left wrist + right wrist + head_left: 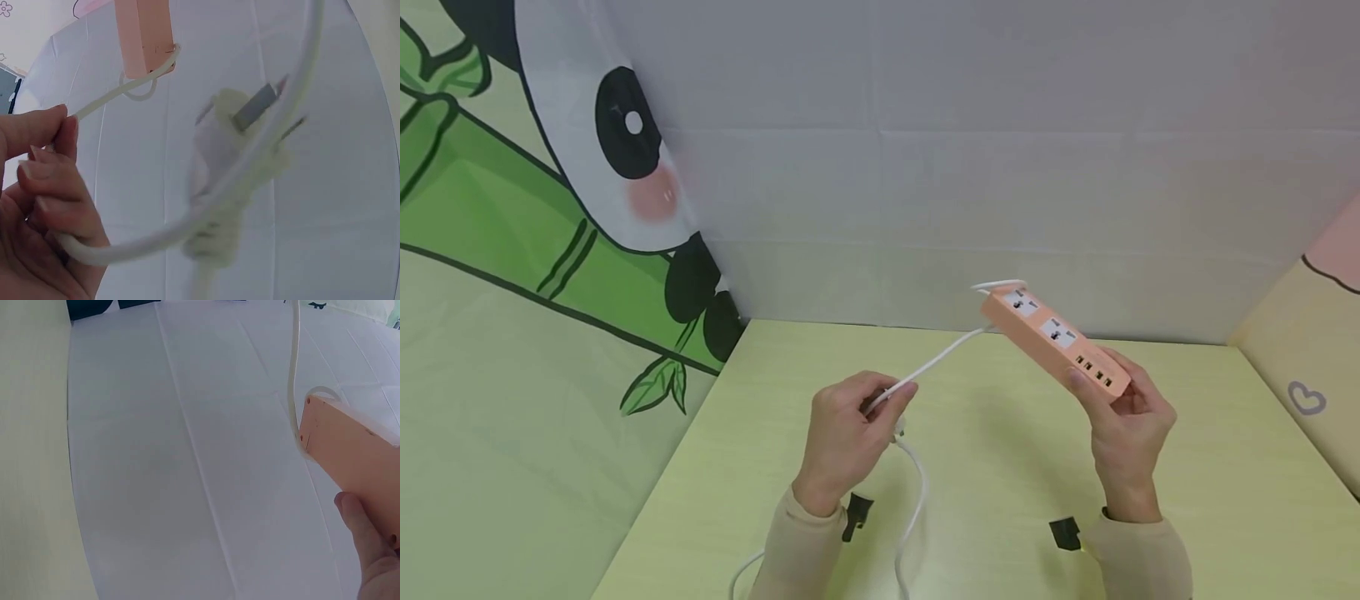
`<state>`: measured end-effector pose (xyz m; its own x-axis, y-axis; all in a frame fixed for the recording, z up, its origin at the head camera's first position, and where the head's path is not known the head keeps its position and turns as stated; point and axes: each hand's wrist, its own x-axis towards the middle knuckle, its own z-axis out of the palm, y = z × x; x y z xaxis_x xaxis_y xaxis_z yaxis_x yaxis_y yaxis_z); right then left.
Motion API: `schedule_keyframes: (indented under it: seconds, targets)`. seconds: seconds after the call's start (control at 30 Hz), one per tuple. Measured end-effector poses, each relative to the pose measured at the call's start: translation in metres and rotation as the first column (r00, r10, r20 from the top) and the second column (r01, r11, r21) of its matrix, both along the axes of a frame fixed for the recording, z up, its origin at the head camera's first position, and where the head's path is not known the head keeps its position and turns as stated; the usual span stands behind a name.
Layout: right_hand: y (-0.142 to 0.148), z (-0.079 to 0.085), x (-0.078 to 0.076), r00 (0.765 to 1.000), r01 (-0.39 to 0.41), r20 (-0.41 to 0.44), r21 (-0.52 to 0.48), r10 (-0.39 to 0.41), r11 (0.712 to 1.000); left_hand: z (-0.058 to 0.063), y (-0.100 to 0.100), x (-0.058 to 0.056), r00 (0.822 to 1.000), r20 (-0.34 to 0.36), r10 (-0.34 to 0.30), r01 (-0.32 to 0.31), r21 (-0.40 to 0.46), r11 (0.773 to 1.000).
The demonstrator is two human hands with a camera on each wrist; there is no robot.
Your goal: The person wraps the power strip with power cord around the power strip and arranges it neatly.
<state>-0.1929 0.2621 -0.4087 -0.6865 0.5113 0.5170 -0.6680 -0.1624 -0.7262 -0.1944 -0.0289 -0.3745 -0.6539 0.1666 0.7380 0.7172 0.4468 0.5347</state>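
Note:
An orange power strip [1028, 340] is held up over the table, tilted, with its sockets and USB ports facing up toward the head camera. My right hand [1127, 437] grips its near end, thumb along one side. From the far end a white cord [942, 357] leads left and loops round that end. My left hand [848, 433] pinches this cord between thumb and fingers, away from the strip. The white plug [219, 150] with metal prongs hangs beside the left hand, blurred in the left wrist view.
The pale yellow table [1000, 467] has two black tape marks, one [856, 515] by the left sleeve, another [1065, 533] by the right. More white cord [919, 500] runs down toward the near edge. A grey-white cloth [1000, 183] stands behind; a panda-print sheet [497, 183] hangs at left.

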Motion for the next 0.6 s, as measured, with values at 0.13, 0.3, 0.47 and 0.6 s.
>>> schedule_keyframes:
  seconds: [0.13,0.3,0.47,0.6]
  targets:
    - [0.0063,0.0000,-0.0005,1.000,0.021,0.016,0.002,-0.021,1.000,0.0029,-0.0021,0.0012,0.998,-0.057,-0.012,0.016,0.077,0.997]
    - [0.0081,-0.0009,-0.0002,1.000,0.009,0.016,0.000,-0.009,1.000,0.0038,-0.0027,0.0018,0.997,-0.066,-0.034,0.040,0.087,0.995]
    - [0.0058,-0.0017,-0.0006,0.999,-0.015,0.028,0.004,0.015,1.000,0.0027,-0.0034,0.0023,0.997,-0.073,-0.039,0.046,0.098,0.994]
    - [0.0049,-0.0012,0.0000,0.997,-0.021,0.076,0.029,0.019,0.999,0.0026,-0.0035,0.0025,0.993,-0.099,-0.061,0.072,0.110,0.991]
